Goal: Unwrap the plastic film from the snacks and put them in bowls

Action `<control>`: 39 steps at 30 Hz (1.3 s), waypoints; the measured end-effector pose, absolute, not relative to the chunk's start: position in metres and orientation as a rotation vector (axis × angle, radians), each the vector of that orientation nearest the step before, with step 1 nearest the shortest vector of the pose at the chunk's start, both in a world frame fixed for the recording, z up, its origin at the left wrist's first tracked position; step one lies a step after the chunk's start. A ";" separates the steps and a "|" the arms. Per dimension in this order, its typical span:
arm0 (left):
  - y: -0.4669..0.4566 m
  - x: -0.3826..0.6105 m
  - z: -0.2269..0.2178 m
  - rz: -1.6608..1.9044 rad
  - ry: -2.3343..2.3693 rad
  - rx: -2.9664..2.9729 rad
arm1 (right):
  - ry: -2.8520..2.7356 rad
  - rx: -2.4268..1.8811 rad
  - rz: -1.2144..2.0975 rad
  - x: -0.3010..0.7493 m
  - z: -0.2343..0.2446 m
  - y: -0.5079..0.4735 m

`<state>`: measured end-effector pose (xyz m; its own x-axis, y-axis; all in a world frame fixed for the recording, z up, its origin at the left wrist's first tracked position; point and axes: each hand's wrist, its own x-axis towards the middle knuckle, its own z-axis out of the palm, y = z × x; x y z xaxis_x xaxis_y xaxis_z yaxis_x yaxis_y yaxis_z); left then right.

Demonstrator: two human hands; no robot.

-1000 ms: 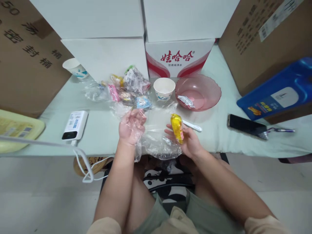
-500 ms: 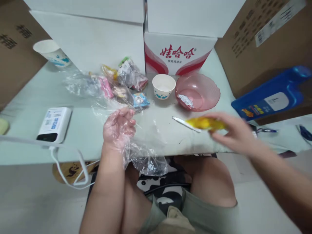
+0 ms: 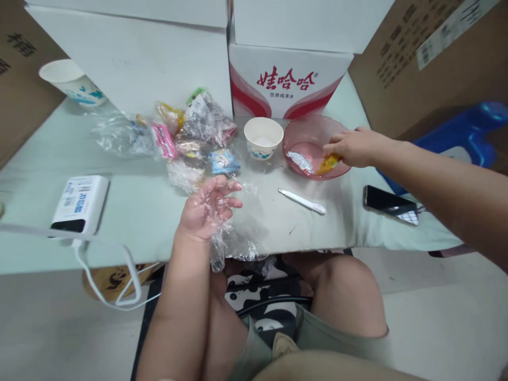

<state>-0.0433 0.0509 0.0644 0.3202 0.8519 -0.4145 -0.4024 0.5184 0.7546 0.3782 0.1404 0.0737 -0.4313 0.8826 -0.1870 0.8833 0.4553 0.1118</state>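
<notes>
Yellow packet (image 3: 327, 164), partly hidden by the fingers, low inside the pink bowl (image 3: 315, 128), just beside a silver packet (image 3: 300, 162). Right hand (image 3: 353, 146) reaches over the rim, fingers closed on the yellow packet. Left hand (image 3: 206, 209) palm up, fingers apart, loosely bent, clear plastic (image 3: 243, 227) against it. Behind, white box (image 3: 291, 103): red "娃哈哈", beneath, "饮用纯净水". Cardboard box (image 3: 24, 106), far left: "桶".

The left arm (image 3: 184, 296) crosses the front edge of the table (image 3: 130, 217). The left hand (image 3: 210, 209) is just past that edge, fingers loosely bent. The right arm (image 3: 440, 180) reaches farther in; the right hand (image 3: 353, 146) points left, fingers pinched.
</notes>
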 end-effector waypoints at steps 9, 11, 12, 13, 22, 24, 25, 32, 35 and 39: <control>0.052 -0.043 0.066 0.877 0.918 0.580 | 2.350 1.553 -0.203 0.401 0.063 0.155; 0.051 -0.042 0.067 0.881 0.920 0.558 | 2.349 1.604 -0.191 0.391 0.075 0.148; 0.051 -0.042 0.067 0.883 0.916 0.543 | 2.367 1.624 -0.157 0.384 0.084 0.141; 0.051 -0.042 0.067 0.878 0.909 0.529 | 2.410 1.646 -0.114 0.373 0.092 0.131; 0.058 -0.053 0.053 0.945 1.035 0.571 | 3.191 1.835 -0.652 0.203 0.044 -0.026; 0.053 -0.056 0.047 0.980 1.132 0.642 | 3.150 1.693 -0.751 0.178 0.015 -0.040; 0.049 -0.058 0.043 0.989 1.196 0.697 | 3.104 1.614 -0.764 0.170 0.005 -0.044; 0.035 -0.071 0.025 0.857 1.476 0.992 | 2.889 1.515 -0.695 0.181 -0.003 -0.043; 0.039 -0.074 0.022 0.888 1.572 1.003 | 2.830 1.587 -0.659 0.196 0.000 -0.042; 0.034 -0.072 0.022 1.203 1.606 1.313 | 2.789 1.656 -0.591 0.211 0.003 -0.042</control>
<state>-0.0721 0.0340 0.0222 -0.2156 0.9762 0.0234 0.2973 0.0428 0.9538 0.2105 -0.0421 0.0027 -0.4864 0.8724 -0.0481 0.8170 0.4346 -0.3789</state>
